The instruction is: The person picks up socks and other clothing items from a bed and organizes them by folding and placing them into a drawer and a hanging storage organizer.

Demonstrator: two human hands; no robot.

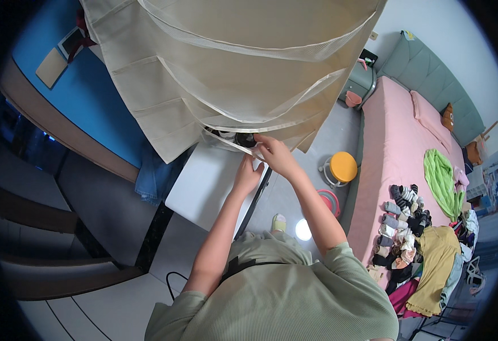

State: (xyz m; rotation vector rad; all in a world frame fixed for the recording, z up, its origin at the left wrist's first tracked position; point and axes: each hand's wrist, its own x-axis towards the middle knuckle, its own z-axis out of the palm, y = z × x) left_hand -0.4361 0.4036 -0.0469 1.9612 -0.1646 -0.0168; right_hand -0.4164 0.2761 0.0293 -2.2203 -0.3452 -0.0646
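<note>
A beige hanging organizer (203,74) with sagging see-through mesh pockets spreads across the top of the view. In its lowest mesh pocket (232,145) lie a white-and-black bundle (224,135) and a dark bundle (245,140) that looks like a rolled sock. My right hand (276,155) reaches to the right end of that pocket, its fingers bent against the dark bundle; the fingertips are partly hidden. Just below, my left hand (248,176) pinches the pocket's lower right edge, thumb raised.
A white-topped surface (203,187) lies under the organizer. A yellow round stool (343,167) stands right, before a pink bed (382,153) with rolled socks (394,221), a green cloth (441,182) and yellow clothing (435,256). At left is a blue surface (90,108).
</note>
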